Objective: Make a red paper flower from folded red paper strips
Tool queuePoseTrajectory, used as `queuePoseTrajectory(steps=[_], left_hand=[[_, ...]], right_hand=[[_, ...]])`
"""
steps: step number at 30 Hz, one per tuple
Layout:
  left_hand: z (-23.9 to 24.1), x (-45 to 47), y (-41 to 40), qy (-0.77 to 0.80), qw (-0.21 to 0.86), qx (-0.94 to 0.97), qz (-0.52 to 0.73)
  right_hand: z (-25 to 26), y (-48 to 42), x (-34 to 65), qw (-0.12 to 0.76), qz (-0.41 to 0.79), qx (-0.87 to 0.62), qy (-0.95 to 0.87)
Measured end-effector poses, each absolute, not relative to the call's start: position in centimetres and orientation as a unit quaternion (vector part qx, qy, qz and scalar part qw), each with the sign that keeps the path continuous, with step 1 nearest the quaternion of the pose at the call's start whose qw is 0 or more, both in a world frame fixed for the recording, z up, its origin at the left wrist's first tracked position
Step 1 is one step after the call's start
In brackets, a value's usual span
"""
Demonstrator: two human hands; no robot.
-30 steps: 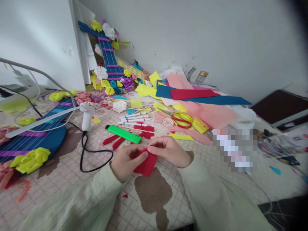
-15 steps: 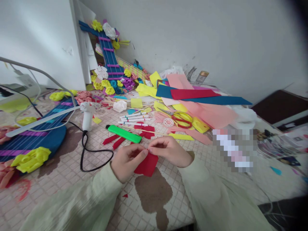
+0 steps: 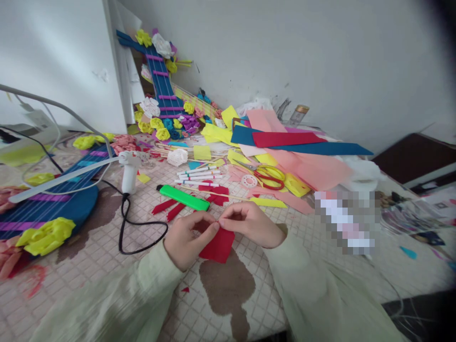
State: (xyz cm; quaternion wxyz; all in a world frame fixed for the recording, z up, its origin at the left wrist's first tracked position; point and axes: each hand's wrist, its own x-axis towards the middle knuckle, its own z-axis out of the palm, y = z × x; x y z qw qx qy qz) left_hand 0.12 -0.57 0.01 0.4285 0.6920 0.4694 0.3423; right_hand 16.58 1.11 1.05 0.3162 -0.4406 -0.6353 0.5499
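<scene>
Left hand (image 3: 189, 240) and right hand (image 3: 252, 223) pinch top edge of red paper (image 3: 218, 247) between thumbs and fingers, fingertips nearly meeting. Green cutter (image 3: 184, 198) lies just beyond on tabletop (image 3: 142, 280).

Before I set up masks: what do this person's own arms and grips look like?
Left sleeve and right sleeve: long, loose, pale grey-green fabric with creases, reaching the wrists; no markings visible. Left grip and right grip: bare hands, no gloves, rings or watch visible.
</scene>
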Motion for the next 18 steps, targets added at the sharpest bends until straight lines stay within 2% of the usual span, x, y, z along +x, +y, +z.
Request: queuePoseTrajectory(steps=[18], left_hand=[[-0.36,0.15,-0.45,0.479,0.4,0.704,0.338]], right_hand=[[0.81,1.03,16.68,0.305,0.55,-0.447,-0.636]])
